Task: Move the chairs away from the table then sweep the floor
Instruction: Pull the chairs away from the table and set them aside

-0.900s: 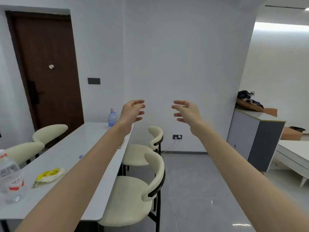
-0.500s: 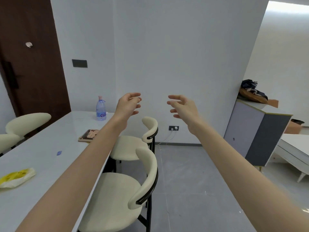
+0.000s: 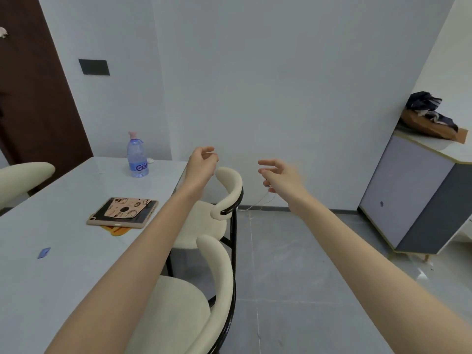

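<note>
- The nearest cream chair [image 3: 204, 302] stood at bottom centre, its seat drawn up to the white table [image 3: 63, 272], which filled the lower left.
- On the table lay a small blue scrap [image 3: 44, 252] and, further back, a tablet [image 3: 122, 213].
- A second chair [image 3: 226, 195] stood at mid-frame, likewise against the table's edge, on the grey floor [image 3: 293, 277].
- The left hand [image 3: 201, 162] hovered just above that chair's backrest, fingers loosely curled and holding nothing.
- The right hand [image 3: 283, 175], right of centre, was spread slackly and also empty.
- A water bottle [image 3: 137, 155] stood upright at the table's far end.
</note>
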Available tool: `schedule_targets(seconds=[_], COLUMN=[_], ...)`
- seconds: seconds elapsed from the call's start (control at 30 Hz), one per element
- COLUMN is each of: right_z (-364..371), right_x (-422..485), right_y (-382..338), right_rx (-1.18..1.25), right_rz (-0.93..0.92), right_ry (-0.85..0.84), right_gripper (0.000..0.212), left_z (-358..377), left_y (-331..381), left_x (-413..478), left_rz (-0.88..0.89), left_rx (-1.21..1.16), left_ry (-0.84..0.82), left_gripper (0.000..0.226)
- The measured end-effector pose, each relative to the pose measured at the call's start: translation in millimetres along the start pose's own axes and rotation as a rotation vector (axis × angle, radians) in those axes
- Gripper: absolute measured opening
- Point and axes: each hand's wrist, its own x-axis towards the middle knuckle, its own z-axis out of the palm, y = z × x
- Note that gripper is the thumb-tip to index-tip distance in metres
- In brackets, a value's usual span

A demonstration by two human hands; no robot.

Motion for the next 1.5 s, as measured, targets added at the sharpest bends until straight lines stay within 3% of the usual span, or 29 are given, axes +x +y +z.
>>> schedule_targets(seconds=[0.43,0.67,0.9,1.13,1.27,1.5], right_z=[-30,-19,20,90,125,179], right_x=[250,364,456,553,606,659], right_y=[123,169,210,258,283,324], right_rx=[-0.048,-0.113,-0.516,-0.770,-1.027,-1.243], right_rz=[0.034,0.044,-0.192,-0.295,-0.421,-0.590], right_ry=[-0.278,-0.460,-0.765,-0.995,-1.150,-1.438], right_gripper=[0.033,0.034,0.045,0.051,0.060,0.076], left_z=[138,176,191,189,188,215], left_y=[-103,-143,-196,-275,-322,-374], left_x=[163,217,284,366,400,435], left_rz=[-0.194,-0.300,-0.382,-0.494,-0.596,-0.782], left_rx=[0.159,0.240,0.354,0.542,0.671,0.773], left_ry=[0.156,0.244,0.308,0.237,0.119,-0.016], left_gripper=[0.033,0.036,0.039,0.047,0.051,0.051])
